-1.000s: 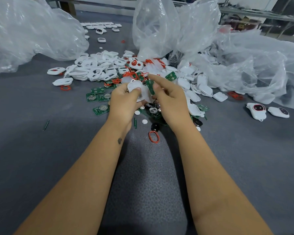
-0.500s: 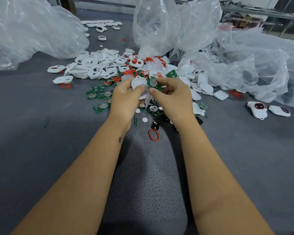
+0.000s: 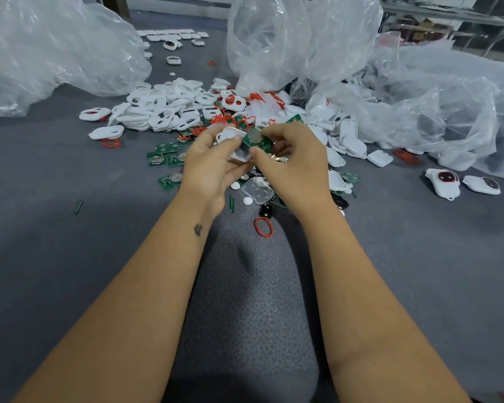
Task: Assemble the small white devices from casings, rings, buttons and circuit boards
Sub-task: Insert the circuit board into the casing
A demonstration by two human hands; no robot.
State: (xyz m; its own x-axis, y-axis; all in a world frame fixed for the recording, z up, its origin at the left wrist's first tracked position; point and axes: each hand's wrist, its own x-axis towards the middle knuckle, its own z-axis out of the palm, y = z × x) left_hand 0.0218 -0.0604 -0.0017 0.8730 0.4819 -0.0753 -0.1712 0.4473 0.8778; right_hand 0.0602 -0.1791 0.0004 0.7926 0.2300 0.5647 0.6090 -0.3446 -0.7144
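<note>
Centre frame, just above middle: both forearms reach forward over the grey table (image 3: 70, 257), hands meeting above the parts pile. Left hand (image 3: 208, 162) curls round a white casing (image 3: 230, 135), thumb on its edge, fingers wrapped behind. Right hand (image 3: 294, 164) pinches a green circuit board (image 3: 258, 141) between thumb and fingertips, board tilted, touching the casing's right rim (coin cell faces up). Small dark tattoo on the left wrist.

Containers: three clear plastic bags. Bag at upper left (image 3: 50, 50) is puffed, contents not readable. Bag at upper centre (image 3: 271, 45) stands upright, nothing clear inside. Bag at right (image 3: 437, 103) lies slumped, white casings spilling out of its mouth onto the table.

Counts: heap of white ring-shaped casings (image 3: 163, 109) upper-left of the hands, too many to count. Loose green boards (image 3: 165, 158) left of the left hand, about four visible. One red ring (image 3: 264, 226) alone on the table below the hands, another red ring (image 3: 111, 143) at mid left. One clear button pad (image 3: 258, 189) and one black piece (image 3: 266, 210) just under the hands. Two finished devices (image 3: 444, 181) at right edge, side by side, apart from the pile. More white casings in a row at top centre, blurred.
</note>
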